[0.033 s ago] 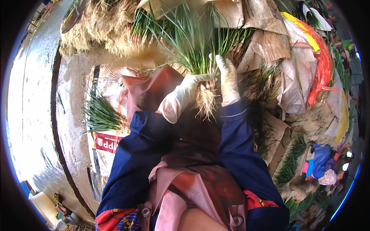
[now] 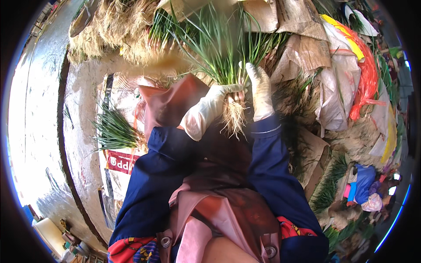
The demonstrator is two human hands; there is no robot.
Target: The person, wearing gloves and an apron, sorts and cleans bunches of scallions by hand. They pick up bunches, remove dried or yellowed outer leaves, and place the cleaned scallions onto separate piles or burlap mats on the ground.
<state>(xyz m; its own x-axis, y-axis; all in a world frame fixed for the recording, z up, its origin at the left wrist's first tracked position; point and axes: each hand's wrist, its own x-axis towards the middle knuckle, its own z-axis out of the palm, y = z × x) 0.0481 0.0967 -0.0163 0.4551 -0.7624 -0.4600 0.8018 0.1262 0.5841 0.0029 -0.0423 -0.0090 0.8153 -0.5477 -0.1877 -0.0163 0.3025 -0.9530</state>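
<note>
A bunch of spring onions (image 2: 226, 65) stands upright before me, green leaves up and pale stringy roots hanging down. My left hand (image 2: 207, 108), in a whitish glove, is closed around the stems just above the white bulbs, thumb across the front. Against the bunch's right side is my right hand (image 2: 261, 90), gloved too, its fingers curled at the stalks and partly hidden behind them. A reddish-brown apron (image 2: 223, 160) covers my lap beneath the roots.
Another spring onion bunch (image 2: 115, 129) lies on a printed sack (image 2: 125, 175) at left. Many root-covered bunches (image 2: 109, 28) are heaped at the far left. Brown sacking (image 2: 302, 19) and red plastic netting (image 2: 366, 81) lie to the right. Another person (image 2: 368, 186) is at far right.
Almost nothing differs. My right hand has shifted very slightly; the left hand still grips the bunch.
</note>
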